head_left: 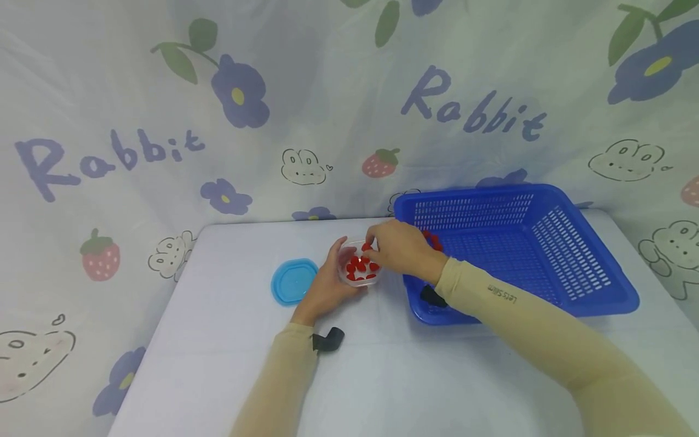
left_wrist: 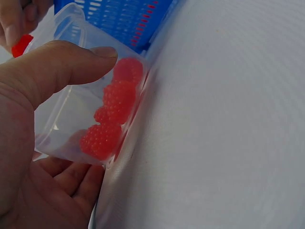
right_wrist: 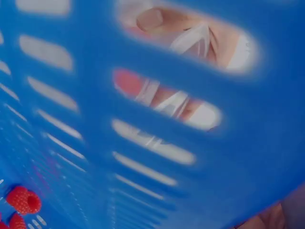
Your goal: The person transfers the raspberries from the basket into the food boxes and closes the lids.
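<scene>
My left hand [head_left: 326, 286] grips a small clear plastic container [left_wrist: 62, 114], thumb on the near side and fingers round the far side. Several red raspberries [left_wrist: 119, 100] lie at the bottom of the container. Over its opening, my right hand [head_left: 404, 247] pinches one raspberry [left_wrist: 21, 46] between thumb and fingertips. In the right wrist view the blue basket wall [right_wrist: 152, 200] hides most of the work, and only parts of a hand and the container show through its slots.
A large blue plastic basket [head_left: 491, 243] stands on the right, with more raspberries [head_left: 435, 241] near its left wall. On the table's left lies a light blue lid [head_left: 295, 283]. A printed cloth [head_left: 338, 109] hangs behind the white table [head_left: 229, 340].
</scene>
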Available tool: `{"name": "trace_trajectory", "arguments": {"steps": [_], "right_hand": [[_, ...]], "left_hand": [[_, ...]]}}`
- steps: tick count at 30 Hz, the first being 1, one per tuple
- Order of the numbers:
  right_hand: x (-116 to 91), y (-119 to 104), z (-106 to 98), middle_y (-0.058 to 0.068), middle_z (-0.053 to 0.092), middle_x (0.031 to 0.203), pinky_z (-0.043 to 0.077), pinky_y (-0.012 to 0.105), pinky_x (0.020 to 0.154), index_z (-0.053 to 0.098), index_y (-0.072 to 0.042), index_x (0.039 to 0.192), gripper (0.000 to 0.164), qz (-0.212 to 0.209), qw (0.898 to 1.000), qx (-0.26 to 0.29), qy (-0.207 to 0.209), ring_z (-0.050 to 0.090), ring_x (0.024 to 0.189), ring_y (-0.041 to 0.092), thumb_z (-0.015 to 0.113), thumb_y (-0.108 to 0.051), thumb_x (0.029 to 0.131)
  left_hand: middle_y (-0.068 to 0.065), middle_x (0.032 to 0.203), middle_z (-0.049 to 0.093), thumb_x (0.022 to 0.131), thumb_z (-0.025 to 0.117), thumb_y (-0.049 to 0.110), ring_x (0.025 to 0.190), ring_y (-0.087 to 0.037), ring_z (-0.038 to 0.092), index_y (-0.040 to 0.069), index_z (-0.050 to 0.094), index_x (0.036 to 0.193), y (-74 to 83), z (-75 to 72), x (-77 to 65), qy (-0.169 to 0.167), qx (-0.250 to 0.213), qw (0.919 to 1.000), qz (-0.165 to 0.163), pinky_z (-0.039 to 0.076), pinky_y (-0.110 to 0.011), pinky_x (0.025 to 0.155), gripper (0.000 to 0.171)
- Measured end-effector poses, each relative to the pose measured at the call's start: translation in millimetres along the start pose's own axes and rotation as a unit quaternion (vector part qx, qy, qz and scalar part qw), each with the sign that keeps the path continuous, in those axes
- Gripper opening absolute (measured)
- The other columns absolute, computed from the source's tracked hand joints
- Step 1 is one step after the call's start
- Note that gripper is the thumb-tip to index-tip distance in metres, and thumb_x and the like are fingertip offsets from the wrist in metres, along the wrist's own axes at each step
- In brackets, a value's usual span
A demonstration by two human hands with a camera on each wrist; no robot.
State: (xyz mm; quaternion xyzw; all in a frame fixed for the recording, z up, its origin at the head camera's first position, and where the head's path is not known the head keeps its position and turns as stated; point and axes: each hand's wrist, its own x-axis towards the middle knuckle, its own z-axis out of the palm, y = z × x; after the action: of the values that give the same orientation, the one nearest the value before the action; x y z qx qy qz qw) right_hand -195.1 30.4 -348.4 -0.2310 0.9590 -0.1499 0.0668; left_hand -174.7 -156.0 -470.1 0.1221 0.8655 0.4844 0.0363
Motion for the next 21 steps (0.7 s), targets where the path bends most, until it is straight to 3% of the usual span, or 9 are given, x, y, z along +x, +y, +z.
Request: {"name": "trace_trajectory", "arguments": {"steps": [5,13,21], "right_hand": [[1.3,1.0,4.1,-0.003,0.065,0.075,0.047,0.02,0.047,0.068,-0.016,0.106,0.031,-0.001,1.0,-0.007,-0.005,0.054,0.058,0.011,0.067,-0.037,0.083],[0.7,0.2,4.5,0.001,0.069,0.092,0.05,0.021,0.051,0.065,-0.017,0.111,0.036,0.005,1.0,-0.019,-0.008,0.058,0.065,0.012,0.067,-0.039,0.083],[-1.3,1.6,2.5,-0.002,0.066,0.082,0.05,0.021,0.052,0.066,-0.017,0.11,0.033,-0.001,1.0,-0.008,-0.001,0.057,0.065,0.011,0.067,-0.036,0.083]], "left_hand": [[0.007,0.141,0.041,0.067,0.083,0.028,0.13,-0.014,0.036,0.028,0.013,0.147,1.2,-0.7,-0.5,-0.004,0.001,1.0,-0.001,0.036,-0.052,0.1,0.106],[0.008,0.139,0.043,0.067,0.083,0.025,0.129,-0.013,0.037,0.028,0.014,0.147,3.7,-0.1,-0.9,0.001,0.003,1.0,-0.009,0.037,-0.051,0.1,0.105],[0.008,0.139,0.043,0.067,0.084,0.024,0.129,-0.012,0.038,0.028,0.014,0.147,4.9,-0.6,-1.9,0.003,0.002,0.9999,-0.013,0.038,-0.048,0.099,0.106]]}}
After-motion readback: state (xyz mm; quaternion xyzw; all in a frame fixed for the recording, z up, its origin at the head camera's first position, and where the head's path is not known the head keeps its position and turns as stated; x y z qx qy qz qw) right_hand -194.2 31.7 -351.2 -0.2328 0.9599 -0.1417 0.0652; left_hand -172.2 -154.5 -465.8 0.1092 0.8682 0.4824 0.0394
